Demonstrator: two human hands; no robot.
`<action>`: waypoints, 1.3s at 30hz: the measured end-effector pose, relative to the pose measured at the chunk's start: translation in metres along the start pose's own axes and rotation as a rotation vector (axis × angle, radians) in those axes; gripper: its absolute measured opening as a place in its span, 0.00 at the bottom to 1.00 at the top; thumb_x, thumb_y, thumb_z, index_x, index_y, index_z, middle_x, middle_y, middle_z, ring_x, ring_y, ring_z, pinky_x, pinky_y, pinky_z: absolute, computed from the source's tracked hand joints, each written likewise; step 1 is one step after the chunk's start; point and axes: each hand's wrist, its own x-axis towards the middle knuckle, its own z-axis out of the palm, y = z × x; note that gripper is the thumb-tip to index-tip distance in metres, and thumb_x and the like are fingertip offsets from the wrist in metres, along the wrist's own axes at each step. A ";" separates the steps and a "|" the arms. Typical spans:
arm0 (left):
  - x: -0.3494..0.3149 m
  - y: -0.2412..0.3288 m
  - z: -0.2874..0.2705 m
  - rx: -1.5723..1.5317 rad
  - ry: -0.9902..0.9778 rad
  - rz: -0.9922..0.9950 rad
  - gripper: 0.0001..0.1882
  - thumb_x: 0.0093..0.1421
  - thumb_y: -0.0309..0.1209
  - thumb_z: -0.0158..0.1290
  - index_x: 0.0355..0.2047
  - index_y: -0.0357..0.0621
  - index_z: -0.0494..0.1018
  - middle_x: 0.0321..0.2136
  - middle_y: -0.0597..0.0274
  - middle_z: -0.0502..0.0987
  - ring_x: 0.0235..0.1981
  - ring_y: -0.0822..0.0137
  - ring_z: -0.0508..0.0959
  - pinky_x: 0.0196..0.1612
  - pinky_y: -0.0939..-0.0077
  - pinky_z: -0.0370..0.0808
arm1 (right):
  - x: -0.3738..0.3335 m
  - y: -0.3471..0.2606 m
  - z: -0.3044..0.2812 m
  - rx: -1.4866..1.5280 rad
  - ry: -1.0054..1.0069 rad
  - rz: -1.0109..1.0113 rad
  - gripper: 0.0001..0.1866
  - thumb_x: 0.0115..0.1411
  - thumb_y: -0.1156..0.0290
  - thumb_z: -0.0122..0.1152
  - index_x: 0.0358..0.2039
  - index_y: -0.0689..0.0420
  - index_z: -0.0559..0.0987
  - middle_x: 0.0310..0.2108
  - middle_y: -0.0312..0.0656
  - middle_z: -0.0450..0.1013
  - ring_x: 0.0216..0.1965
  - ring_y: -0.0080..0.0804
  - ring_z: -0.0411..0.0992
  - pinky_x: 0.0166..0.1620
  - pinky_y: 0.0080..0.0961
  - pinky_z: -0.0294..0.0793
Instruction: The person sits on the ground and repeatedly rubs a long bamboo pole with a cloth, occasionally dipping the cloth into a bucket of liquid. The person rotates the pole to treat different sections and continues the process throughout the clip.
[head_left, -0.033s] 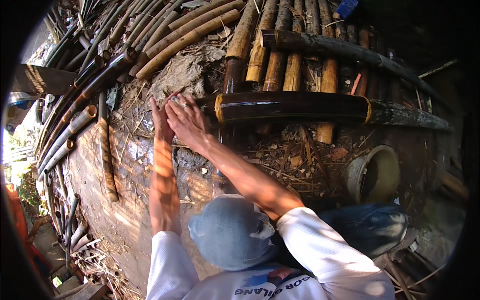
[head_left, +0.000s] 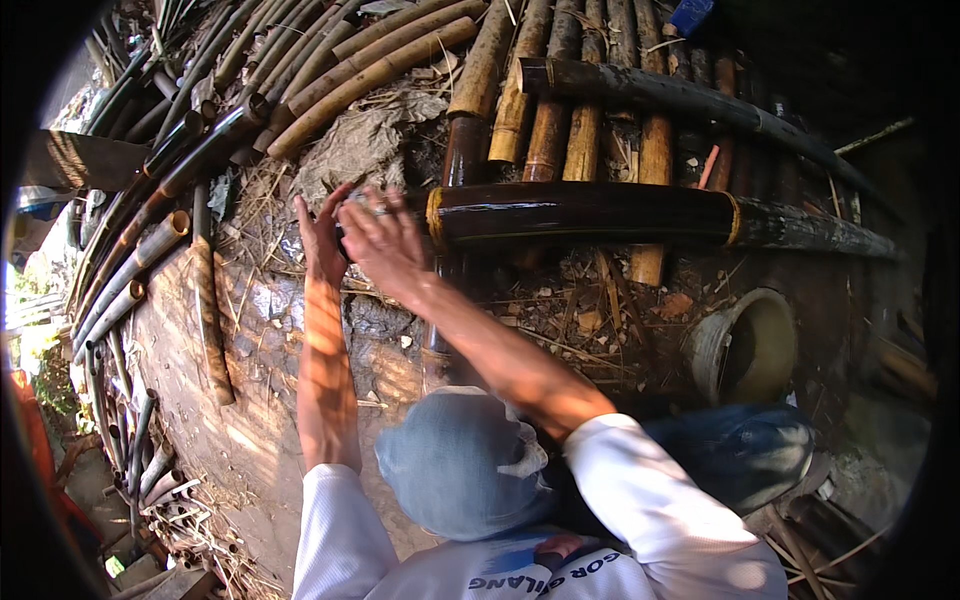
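Note:
A thick dark bamboo pole (head_left: 585,212), wet and glossy with pale yellowish joint rings, lies crosswise over a row of other poles. My right hand (head_left: 385,245) is laid over its left end, fingers stretched and blurred. Something small and greyish shows at those fingers; I cannot make out what it is. Beside it, at the very tip of the pole, my left hand (head_left: 325,240) has its thumb and fingers spread apart. The pole's end is hidden by my hands. Both arms reach forward, in white sleeves.
Lengthwise bamboo poles (head_left: 512,110) lie under the dark one. A greyish pole (head_left: 690,98) crosses them farther back. A pale round tub (head_left: 745,345) stands at right. Stacked bamboo (head_left: 375,65) fills the far left, and a loose stick (head_left: 210,310) lies on the ground.
My right hand has shifted slightly right and turned blurred, its fingers a little more spread. My left hand's fingers have parted more. The pole lies almost as before.

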 end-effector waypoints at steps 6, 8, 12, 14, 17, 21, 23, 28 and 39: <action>-0.007 -0.007 -0.006 0.058 0.184 -0.039 0.49 0.68 0.73 0.29 0.60 0.42 0.74 0.46 0.50 0.82 0.47 0.54 0.81 0.55 0.57 0.77 | -0.074 0.149 -0.213 -0.228 0.343 0.422 0.08 0.63 0.64 0.64 0.39 0.51 0.85 0.41 0.43 0.80 0.42 0.47 0.79 0.55 0.47 0.74; 0.007 -0.004 -0.004 0.063 0.155 -0.058 0.46 0.69 0.71 0.32 0.59 0.42 0.75 0.45 0.50 0.82 0.47 0.54 0.81 0.54 0.57 0.77 | -0.115 0.228 -0.287 -0.530 0.420 0.441 0.09 0.64 0.65 0.64 0.41 0.53 0.85 0.40 0.48 0.78 0.43 0.55 0.78 0.51 0.47 0.76; 0.031 0.003 -0.021 0.323 0.247 0.003 0.39 0.71 0.65 0.39 0.56 0.41 0.77 0.43 0.50 0.83 0.44 0.56 0.81 0.54 0.62 0.76 | -0.182 0.327 -0.409 -0.670 0.631 0.603 0.15 0.68 0.60 0.57 0.41 0.56 0.86 0.36 0.53 0.81 0.36 0.57 0.79 0.48 0.48 0.77; 0.031 -0.007 -0.015 0.709 0.365 0.304 0.35 0.72 0.60 0.43 0.55 0.38 0.77 0.44 0.51 0.83 0.45 0.58 0.80 0.55 0.64 0.74 | -0.208 0.336 -0.452 -0.738 0.852 0.767 0.18 0.68 0.58 0.56 0.42 0.58 0.86 0.33 0.52 0.82 0.34 0.51 0.80 0.43 0.45 0.80; 0.009 0.006 0.099 1.286 0.369 0.676 0.29 0.73 0.51 0.50 0.55 0.33 0.76 0.48 0.51 0.82 0.50 0.60 0.79 0.57 0.65 0.73 | -0.276 0.304 -0.515 0.208 1.071 1.041 0.22 0.68 0.55 0.54 0.40 0.62 0.85 0.33 0.47 0.82 0.31 0.40 0.82 0.35 0.37 0.83; -0.001 -0.041 0.259 1.195 -0.408 0.465 0.39 0.63 0.50 0.64 0.63 0.33 0.70 0.58 0.39 0.76 0.62 0.52 0.75 0.66 0.61 0.67 | -0.373 0.268 -0.560 0.744 0.638 1.416 0.26 0.70 0.51 0.51 0.43 0.64 0.82 0.34 0.47 0.81 0.29 0.38 0.82 0.32 0.36 0.89; -0.009 -0.078 0.325 1.329 -0.704 0.471 0.50 0.57 0.59 0.66 0.67 0.33 0.65 0.64 0.35 0.70 0.67 0.46 0.70 0.69 0.58 0.65 | -0.398 0.258 -0.543 0.753 0.598 1.588 0.26 0.69 0.50 0.52 0.43 0.64 0.82 0.34 0.48 0.81 0.29 0.40 0.82 0.31 0.37 0.88; -0.040 -0.157 0.411 1.980 -0.858 0.630 0.73 0.43 0.66 0.70 0.78 0.50 0.40 0.66 0.24 0.60 0.65 0.31 0.67 0.68 0.44 0.65 | -0.425 0.255 -0.445 -0.418 0.092 1.555 0.29 0.64 0.51 0.63 0.55 0.62 0.76 0.44 0.55 0.79 0.51 0.53 0.78 0.57 0.49 0.77; -0.026 -0.177 0.407 1.893 -0.833 0.741 0.58 0.43 0.53 0.72 0.69 0.41 0.58 0.56 0.40 0.73 0.53 0.38 0.78 0.54 0.41 0.76 | -0.430 0.236 -0.461 0.589 0.522 1.719 0.40 0.59 0.59 0.68 0.71 0.42 0.64 0.48 0.38 0.77 0.43 0.36 0.79 0.50 0.48 0.79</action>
